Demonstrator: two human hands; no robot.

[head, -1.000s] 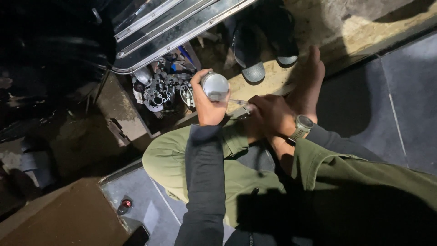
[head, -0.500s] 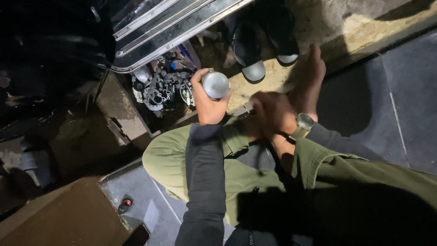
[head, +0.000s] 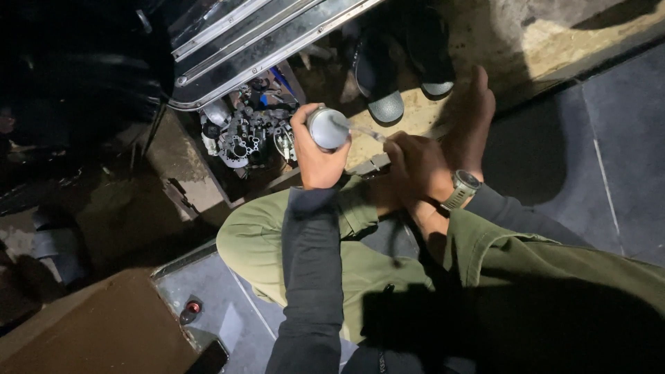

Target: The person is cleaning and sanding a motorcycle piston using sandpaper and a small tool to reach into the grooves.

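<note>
Gripping a small grey metal cylinder [head: 327,128] just above the middle of the frame, the left hand [head: 315,152] had its fingers wrapped round the body, the flat end face turned up toward the camera. The right hand [head: 415,166], a wristwatch [head: 460,188] on its wrist, sat just to the right with fingers closed on a thin rod-like tool [head: 364,131] whose tip touched the cylinder's side; what kind of tool it was could not be told. The person sat on the floor, olive-green trousers [head: 346,256] filling the lower middle, a bare foot [head: 471,118] stretched toward the upper right near a pair of sandals [head: 388,104]. To the left of the hands lay a box of dark metal parts [head: 246,135], below a ribbed metal panel [head: 263,41] at the upper left.

Judging from this, the work would go best with the cylinder kept steady against the knee, the tool held near its tip for control, and light pressure so that it does not slip toward the holding fingers. More light on the contact point would likely help, since the surroundings were very dark.
</note>
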